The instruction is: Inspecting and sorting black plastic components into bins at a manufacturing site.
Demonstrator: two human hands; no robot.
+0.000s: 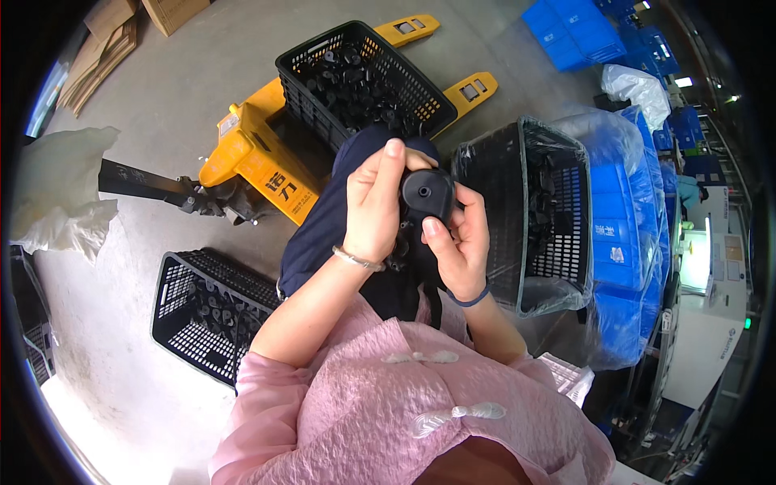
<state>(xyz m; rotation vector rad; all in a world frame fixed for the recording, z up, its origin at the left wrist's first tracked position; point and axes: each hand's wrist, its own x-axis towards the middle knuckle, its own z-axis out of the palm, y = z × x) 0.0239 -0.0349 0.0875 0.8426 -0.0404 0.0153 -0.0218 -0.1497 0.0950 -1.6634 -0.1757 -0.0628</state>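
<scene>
Gripping one black plastic part [427,194], both hands [373,212] [459,242] sit among three black baskets [301,61].

We hold both hands raised close together in front of our chest, forearms coming up from the lower edge and bent at the elbows. Our left hand [373,206] is turned with its back toward us, fingers [394,153] curled and pointing upward, a thin bracelet at the wrist. Our right hand [462,242] sits just beside it and slightly lower, palm inward, thumb pressed forward, fingers wrapped closed, a dark band around the wrist.
</scene>
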